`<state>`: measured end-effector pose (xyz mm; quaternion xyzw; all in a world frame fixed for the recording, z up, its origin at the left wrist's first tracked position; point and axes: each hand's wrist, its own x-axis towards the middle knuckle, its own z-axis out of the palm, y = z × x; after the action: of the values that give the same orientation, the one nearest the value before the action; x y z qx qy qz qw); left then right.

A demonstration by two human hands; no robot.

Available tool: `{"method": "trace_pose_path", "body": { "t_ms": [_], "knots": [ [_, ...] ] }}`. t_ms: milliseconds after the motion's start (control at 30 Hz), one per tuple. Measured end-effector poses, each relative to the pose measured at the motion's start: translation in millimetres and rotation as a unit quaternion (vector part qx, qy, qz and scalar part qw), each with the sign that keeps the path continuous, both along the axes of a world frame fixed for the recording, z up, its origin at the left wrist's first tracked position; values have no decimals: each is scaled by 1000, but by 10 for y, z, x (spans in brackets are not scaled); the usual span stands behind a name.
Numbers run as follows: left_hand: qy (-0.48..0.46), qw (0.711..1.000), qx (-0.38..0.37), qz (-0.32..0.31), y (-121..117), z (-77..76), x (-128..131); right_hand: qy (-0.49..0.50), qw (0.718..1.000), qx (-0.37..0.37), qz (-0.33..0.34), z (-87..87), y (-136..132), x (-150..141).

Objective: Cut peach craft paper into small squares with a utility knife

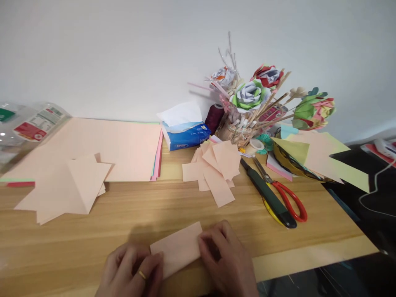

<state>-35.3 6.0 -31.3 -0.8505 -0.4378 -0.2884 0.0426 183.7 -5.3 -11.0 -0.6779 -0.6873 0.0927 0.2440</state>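
Observation:
A folded strip of pale peach paper [179,248] lies slanted on the wooden table near its front edge. My left hand [131,268], with a ring on one finger, is closed on the paper's left end. At the right end, my right hand [227,258] pinches the paper's edge between thumb and fingers. Just beyond is a loose pile of small peach paper pieces [218,171]. Larger peach sheets with creases [69,187] lie overlapping to the left.
A stack of coloured paper [114,148] rests at the back left beside clear plastic packaging [37,123]. Blue tissue pack [185,134] stands against the wall. Red-handled scissors [291,200] and a dark green tool [269,196] lie right. Behind are paper flowers [251,95] and a scrap-filled basket [286,163].

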Motion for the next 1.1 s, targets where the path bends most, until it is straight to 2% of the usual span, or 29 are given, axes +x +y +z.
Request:
{"method": "trace_pose_path", "body": {
  "t_ms": [67,167,267,333,433,500,567,633,800,867,967,1100],
  "knots": [
    [15,1000,10,13,-6,1,11,-12,1000,-1,16,2,11,18],
    [58,996,26,-61,11,17,37,-32,998,34,43,15,39,37],
    [92,988,41,-116,47,34,60,-42,993,104,34,60,39,43],
    [100,986,55,-122,69,46,64,-43,983,171,40,95,-4,30],
    [111,983,70,-127,85,80,60,-65,959,253,113,92,-124,-39],
    [123,980,75,-134,78,113,64,-76,945,283,145,41,-204,-104],
    [135,978,75,-137,54,142,81,-85,941,300,135,-17,-257,-144],
    [140,977,83,-140,10,156,105,-112,939,302,124,-42,-282,-128],
    [215,957,116,-154,-146,135,99,-207,926,251,191,40,-300,59],
    [243,952,115,-150,-195,122,43,-208,927,241,200,55,-306,103],
    [233,956,101,-144,-226,116,-90,-209,929,228,205,38,-321,106],
    [244,951,73,-175,-212,148,-256,-214,930,215,208,9,-348,110]
  ]
}}
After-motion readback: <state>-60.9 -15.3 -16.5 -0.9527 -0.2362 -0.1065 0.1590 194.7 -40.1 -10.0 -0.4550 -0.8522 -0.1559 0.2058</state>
